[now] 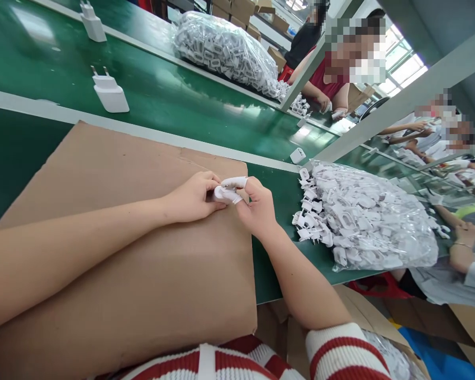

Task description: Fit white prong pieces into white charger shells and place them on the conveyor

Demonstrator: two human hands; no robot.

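Observation:
My left hand (192, 199) and my right hand (258, 207) meet above the cardboard sheet (174, 269), near its right edge. Between their fingertips is a small white plastic piece (217, 194), mostly covered by the fingers, so its exact kind cannot be made out. The left fingers are closed on it from the left. White finger covers (234, 182) sleeve the thumb and a finger of my right hand, which pinch the piece from the right.
A clear bag of white charger parts (368, 211) lies to the right, some spilling out. Beyond the sheet, a green conveyor belt (162, 100) carries white plug chargers (111, 94). Another full bag (225, 50) stands across it. A metal post (340, 140) rises ahead; co-workers sit beyond and at right.

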